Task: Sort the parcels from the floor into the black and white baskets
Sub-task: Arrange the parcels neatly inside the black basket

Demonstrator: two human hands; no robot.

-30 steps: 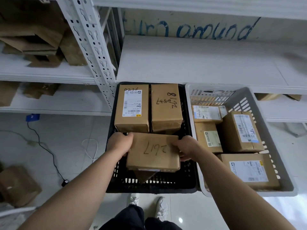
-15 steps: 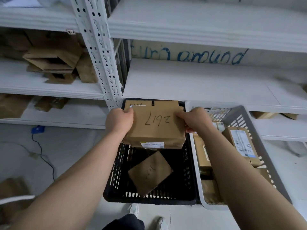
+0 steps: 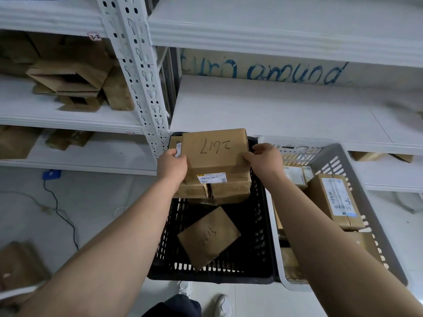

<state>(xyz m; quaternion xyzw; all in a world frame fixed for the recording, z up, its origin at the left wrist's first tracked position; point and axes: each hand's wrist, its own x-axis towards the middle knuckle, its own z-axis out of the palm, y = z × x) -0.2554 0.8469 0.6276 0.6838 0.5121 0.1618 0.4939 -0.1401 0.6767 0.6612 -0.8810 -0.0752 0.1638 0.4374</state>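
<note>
A brown parcel marked 2617 [image 3: 215,152] lies on top of two other parcels at the far end of the black basket [image 3: 261,225]. My left hand [image 3: 172,167] grips its left edge and my right hand [image 3: 263,161] grips its right edge. A smaller tilted brown parcel [image 3: 208,236] lies on the black basket's floor near me. The white basket [image 3: 357,193] stands to the right of the black one and holds several labelled parcels, one of them a box with a white label [image 3: 336,200].
White metal shelving [image 3: 274,110] rises just behind the baskets, with an upright post [image 3: 139,74] at the left. Flattened cardboard [image 3: 68,81] sits on the left shelves. A black cable [image 3: 59,209] and a brown parcel [image 3: 20,264] lie on the floor at the left. My shoes [image 3: 224,305] are below.
Both hands carried the 2617 parcel from the near end of the black basket to the far end, onto the two parcels there. The tilted parcel beneath came into view.
</note>
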